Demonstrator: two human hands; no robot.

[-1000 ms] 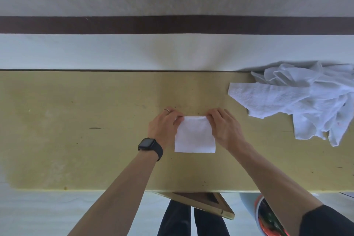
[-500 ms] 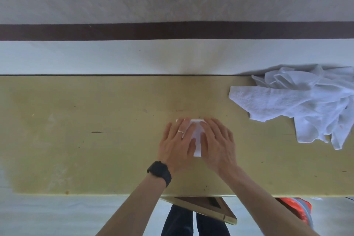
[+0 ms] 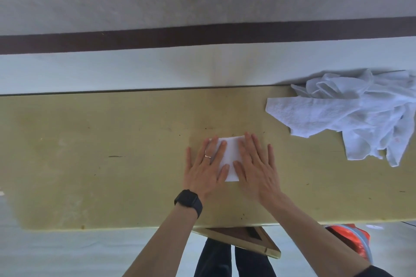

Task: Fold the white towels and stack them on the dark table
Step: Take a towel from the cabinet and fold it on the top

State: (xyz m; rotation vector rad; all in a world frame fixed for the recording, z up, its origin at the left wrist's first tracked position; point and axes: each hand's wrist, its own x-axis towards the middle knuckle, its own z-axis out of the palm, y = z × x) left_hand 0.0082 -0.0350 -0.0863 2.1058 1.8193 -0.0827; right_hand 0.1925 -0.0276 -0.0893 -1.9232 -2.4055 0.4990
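A small folded white towel lies flat on the yellowish table, near its middle. My left hand rests flat on the towel's left part, fingers spread, a ring on one finger and a black watch on the wrist. My right hand presses flat on the towel's right part, fingers spread too. Only a strip of the towel shows between the hands. A heap of unfolded white towels sits at the table's right end, apart from both hands.
The table's far edge meets a white wall ledge with a dark stripe above. Below the near edge I see a wooden frame, my dark trousers and an orange-red object at the right.
A second ago my fingers pinched the towel's far corners; both hands have since laid flat on top of it and slid slightly apart.
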